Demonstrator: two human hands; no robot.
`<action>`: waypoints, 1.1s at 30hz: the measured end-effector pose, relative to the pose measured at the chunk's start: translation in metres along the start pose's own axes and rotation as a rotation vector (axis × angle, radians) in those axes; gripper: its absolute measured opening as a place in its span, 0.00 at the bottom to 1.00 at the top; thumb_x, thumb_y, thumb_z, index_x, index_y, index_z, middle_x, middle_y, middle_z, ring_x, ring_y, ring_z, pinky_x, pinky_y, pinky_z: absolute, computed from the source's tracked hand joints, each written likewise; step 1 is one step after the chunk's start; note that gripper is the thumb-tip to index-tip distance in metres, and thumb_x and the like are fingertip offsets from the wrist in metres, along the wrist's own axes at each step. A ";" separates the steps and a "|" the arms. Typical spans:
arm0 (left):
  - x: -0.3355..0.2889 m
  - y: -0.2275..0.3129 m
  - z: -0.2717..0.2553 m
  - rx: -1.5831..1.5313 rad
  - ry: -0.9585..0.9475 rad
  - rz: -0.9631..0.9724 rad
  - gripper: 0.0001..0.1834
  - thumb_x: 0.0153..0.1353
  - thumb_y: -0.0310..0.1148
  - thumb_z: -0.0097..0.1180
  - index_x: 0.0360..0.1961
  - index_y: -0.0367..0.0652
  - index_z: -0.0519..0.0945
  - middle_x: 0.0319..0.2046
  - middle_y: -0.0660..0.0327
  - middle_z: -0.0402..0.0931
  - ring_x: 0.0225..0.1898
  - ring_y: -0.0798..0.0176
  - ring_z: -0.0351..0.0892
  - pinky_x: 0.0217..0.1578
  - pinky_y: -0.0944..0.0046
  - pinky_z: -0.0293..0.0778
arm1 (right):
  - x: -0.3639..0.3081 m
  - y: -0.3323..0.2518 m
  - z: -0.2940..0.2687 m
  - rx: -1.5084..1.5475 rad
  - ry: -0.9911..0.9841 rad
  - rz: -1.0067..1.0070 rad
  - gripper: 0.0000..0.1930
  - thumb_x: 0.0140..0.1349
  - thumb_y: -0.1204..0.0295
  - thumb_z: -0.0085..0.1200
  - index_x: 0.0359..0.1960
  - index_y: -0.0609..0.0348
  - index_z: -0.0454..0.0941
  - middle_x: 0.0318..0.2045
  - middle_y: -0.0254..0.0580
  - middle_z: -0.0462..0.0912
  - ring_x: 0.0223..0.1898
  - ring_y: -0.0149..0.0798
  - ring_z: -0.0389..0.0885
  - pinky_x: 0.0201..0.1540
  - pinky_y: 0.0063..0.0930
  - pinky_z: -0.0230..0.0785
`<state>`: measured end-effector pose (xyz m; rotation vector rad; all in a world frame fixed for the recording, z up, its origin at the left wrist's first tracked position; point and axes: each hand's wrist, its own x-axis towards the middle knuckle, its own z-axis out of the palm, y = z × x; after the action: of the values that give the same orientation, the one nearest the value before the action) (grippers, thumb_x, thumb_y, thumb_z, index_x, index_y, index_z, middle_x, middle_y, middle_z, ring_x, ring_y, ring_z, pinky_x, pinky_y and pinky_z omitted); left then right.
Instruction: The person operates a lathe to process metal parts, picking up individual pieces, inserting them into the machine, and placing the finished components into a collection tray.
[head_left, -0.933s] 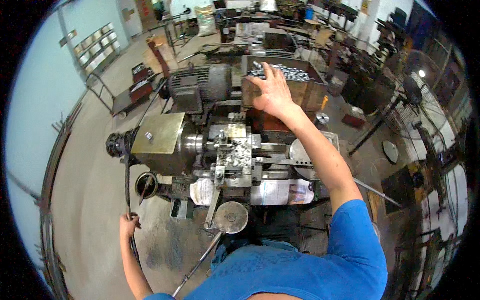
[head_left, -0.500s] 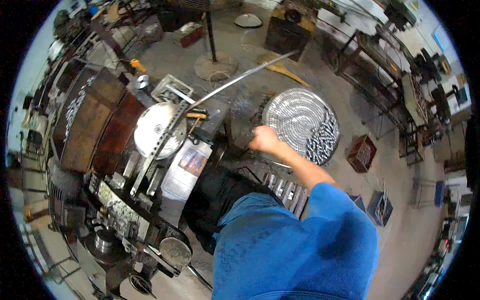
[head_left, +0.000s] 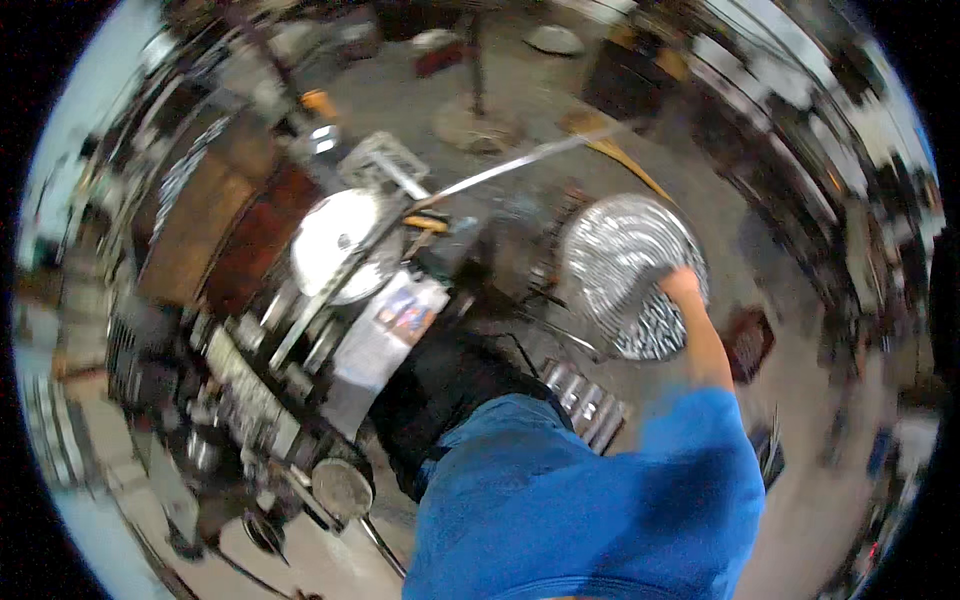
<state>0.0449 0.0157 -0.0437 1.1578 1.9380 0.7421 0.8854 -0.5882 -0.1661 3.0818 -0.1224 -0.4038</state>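
Note:
My right hand (head_left: 682, 284) reaches over the right side of a large round metal tray (head_left: 622, 235). Many small shiny metal parts sit in curved rows on that tray, with a loose heap of them (head_left: 652, 336) at its lower right, close to the hand. Motion smears the fingers, and whether they touch or hold a part cannot be made out. Nothing of my left hand shows in the head view.
To the left, a bright round metal disc (head_left: 330, 250) sits on a machine beside a printed sheet (head_left: 392, 328). A long metal bar (head_left: 520, 160) slants across. Thick metal cylinders (head_left: 582, 402) lie near my body; a reddish box (head_left: 748, 342) stands right of the tray.
My right hand has swung from the tray's left edge across to its right side, beside the heap. The whole view has shifted and blurred.

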 end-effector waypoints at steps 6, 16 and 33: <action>-0.018 0.028 0.010 -0.049 -0.028 0.218 0.16 0.52 0.39 0.59 0.24 0.38 0.68 0.12 0.59 0.68 0.12 0.65 0.70 0.14 0.64 0.69 | 0.065 0.046 0.047 -0.490 -0.235 -0.346 0.13 0.46 0.61 0.50 0.28 0.52 0.81 0.34 0.45 0.80 0.38 0.46 0.77 0.42 0.40 0.68; -0.078 0.085 0.021 1.146 0.351 0.721 0.16 0.46 0.34 0.61 0.29 0.32 0.73 0.14 0.52 0.72 0.19 0.53 0.75 0.23 0.60 0.73 | 0.100 -0.016 0.016 -0.324 0.351 -0.627 0.09 0.44 0.67 0.52 0.18 0.59 0.79 0.26 0.48 0.81 0.29 0.46 0.79 0.37 0.35 0.70; -0.211 0.245 0.239 -0.578 -1.057 0.427 0.18 0.61 0.41 0.49 0.35 0.33 0.76 0.23 0.61 0.76 0.22 0.68 0.75 0.28 0.69 0.70 | -0.383 -0.447 -0.178 0.944 -0.211 -2.210 0.19 0.32 0.72 0.54 0.33 0.61 0.78 0.45 0.51 0.75 0.43 0.50 0.72 0.44 0.37 0.67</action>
<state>0.4231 -0.0464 0.0782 1.2207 0.5599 0.6329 0.5952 -0.1075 0.0851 1.7852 3.6681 -0.5901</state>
